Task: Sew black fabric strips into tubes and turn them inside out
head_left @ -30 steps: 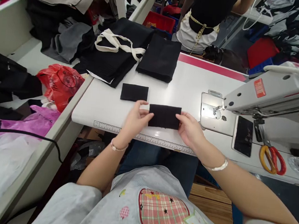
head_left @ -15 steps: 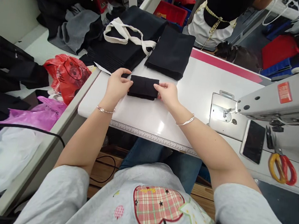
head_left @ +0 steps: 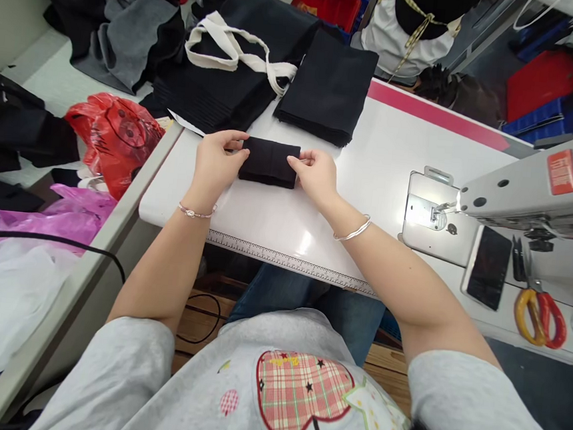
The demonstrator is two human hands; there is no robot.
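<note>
A small stack of folded black fabric (head_left: 269,163) lies on the white sewing table (head_left: 373,142) in front of me. My left hand (head_left: 219,161) pinches its left end between thumb and fingers. At its right end, my right hand (head_left: 315,174) grips it in the same way, thumb on top. Just beyond are a stack of black cloth pieces (head_left: 330,85) and a larger dark pile (head_left: 216,98), with a cream fabric strap (head_left: 231,49) lying across it.
To the right stands a sewing machine (head_left: 524,189), with a phone (head_left: 486,267) and scissors (head_left: 539,307) beside it. A ruler strip (head_left: 287,263) runs along the front edge. Plastic bags, one red (head_left: 115,136), fill the left side. A person (head_left: 413,32) is across the table.
The view has shifted slightly, so the table's things sit a little differently in the frame. Both hands keep hold of the folded black fabric's ends.
</note>
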